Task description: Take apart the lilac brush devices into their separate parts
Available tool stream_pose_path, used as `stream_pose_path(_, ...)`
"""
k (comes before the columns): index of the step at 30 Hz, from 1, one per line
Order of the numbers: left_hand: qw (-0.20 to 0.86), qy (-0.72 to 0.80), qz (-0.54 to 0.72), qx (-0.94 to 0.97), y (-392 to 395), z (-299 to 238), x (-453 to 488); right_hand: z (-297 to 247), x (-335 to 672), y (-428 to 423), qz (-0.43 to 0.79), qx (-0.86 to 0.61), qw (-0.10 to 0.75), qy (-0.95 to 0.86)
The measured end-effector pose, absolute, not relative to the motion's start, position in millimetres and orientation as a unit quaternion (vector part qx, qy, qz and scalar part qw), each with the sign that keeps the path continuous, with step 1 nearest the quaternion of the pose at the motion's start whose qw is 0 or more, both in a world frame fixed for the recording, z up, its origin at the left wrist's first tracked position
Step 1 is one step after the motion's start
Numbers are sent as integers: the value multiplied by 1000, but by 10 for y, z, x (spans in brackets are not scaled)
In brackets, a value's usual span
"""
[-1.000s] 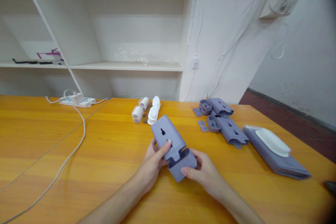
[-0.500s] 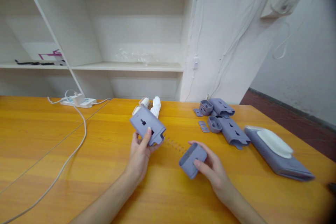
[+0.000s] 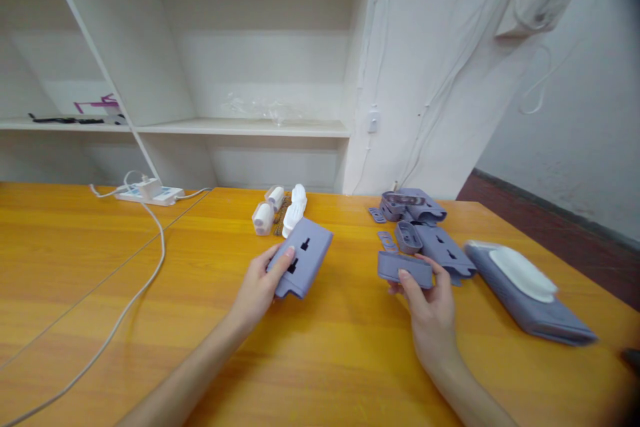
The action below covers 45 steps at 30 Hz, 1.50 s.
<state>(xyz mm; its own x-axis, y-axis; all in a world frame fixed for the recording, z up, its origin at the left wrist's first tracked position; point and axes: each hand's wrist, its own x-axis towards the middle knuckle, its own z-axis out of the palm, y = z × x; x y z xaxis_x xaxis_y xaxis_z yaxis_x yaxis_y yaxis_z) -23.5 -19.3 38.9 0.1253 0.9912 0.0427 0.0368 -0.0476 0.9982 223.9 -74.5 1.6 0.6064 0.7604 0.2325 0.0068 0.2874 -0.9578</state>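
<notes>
My left hand (image 3: 260,283) grips a lilac plastic housing (image 3: 302,257) with two dark slots, held just above the orange table (image 3: 200,320) near its middle. My right hand (image 3: 427,300) holds a smaller lilac cap piece (image 3: 404,268), held level and to the right, close to a cluster of similar lilac parts (image 3: 430,240). The two pieces are apart, roughly a hand's width between them.
White rollers and white brush-like parts (image 3: 280,213) lie behind the housing. A larger lilac case with a white lid (image 3: 525,287) sits at the right. A white power strip (image 3: 147,193) and its cable (image 3: 125,307) cross the table's left side. White shelves stand behind.
The cap came off the housing. My right hand carried the cap right toward the lilac parts; my left hand turned the housing and lowered it toward the table's middle.
</notes>
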Motion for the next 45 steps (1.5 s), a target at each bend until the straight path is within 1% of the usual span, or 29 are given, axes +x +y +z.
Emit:
stream_pose_path(6,539,499,378,564,-167,353,-214,20,2173,-743,284,-540,697,-378)
stream_pose_path(8,528,517,362,568,-122,330,-257,13,2154,-740,293,-536,691,-387)
stream_pose_path(12,417,536,370,633,-52,259,-334,6,2111,-740,317,-526,678,-404)
stream_pose_path(15,340,558,347,673,-48,217,-349,2,2075,-751,329,-523,666,-419)
stream_pose_path(24,232,623,268,697,-4,201,-413,50,2125,-788,355,-500,638,-466)
stream_pose_path(26,199,634,256,702,-7,220,-432,81,2181,-786,372,-490,648,-448)
stream_pose_path(28,147,634,275,707,-48,260,-430,96,2233,-778,402,-469,674,-405)
stream_pose_path(31,84,575,356,732,-187,332,-383,98,2281,-765,471,-437,698,-315)
stream_pose_path(35,122,411,439,790,-406,329,-265,123,2294,-788,585,-386,664,-263)
stream_pose_path(38,152,362,484,782,-489,242,-202,167,2313,-831,665,-346,602,-276)
stream_pose_path(40,180,346,478,787,-506,178,-195,198,2335,-853,691,-353,560,-291)
stream_pose_path(42,180,314,455,814,-509,129,-203,219,2352,-858,692,-376,539,-301)
stream_pose_path(43,160,291,439,835,-508,111,-204,222,2355,-853,687,-386,537,-302)
stream_pose_path(45,80,236,414,875,-508,95,-190,212,2352,-833,680,-401,538,-295)
